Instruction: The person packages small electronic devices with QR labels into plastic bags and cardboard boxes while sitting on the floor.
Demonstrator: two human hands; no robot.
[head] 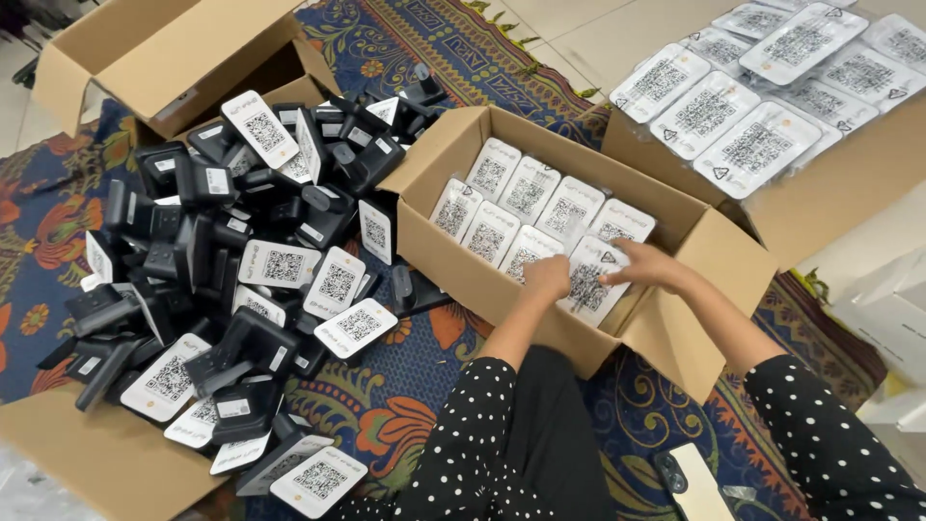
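Down on the patterned rug (405, 405), seen from the head camera, we kneel over an open cardboard box (719, 260) that is nearly filled with white-faced code stands (526, 198) packed in two neat rows. Our left hand (548, 278) is curled over the near edge of the last stand (585, 287), fingers closed against it, while our right hand (644, 264) lies flatter on its top right corner, fingers pressing down and pinching the edge. That stand sits tilted in the near right corner of the box, touching its neighbours but not yet level with them.

To seat it well, we judge it best to keep both hands low on opposite edges, ease the tilted face down evenly, and slide it snug against the row so no corner rides up on the next piece; forcing one side alone could wedge it against the box wall.

On our left a large heap of black stands (222, 251) with white code cards spills across the rug between two more open cartons (164, 58), well apart from our hands. Beyond the box on the right, another carton (830, 183) carries wrapped white stands (757, 145) on top. Our polka-dot sleeves (830, 434) frame the bottom of the view
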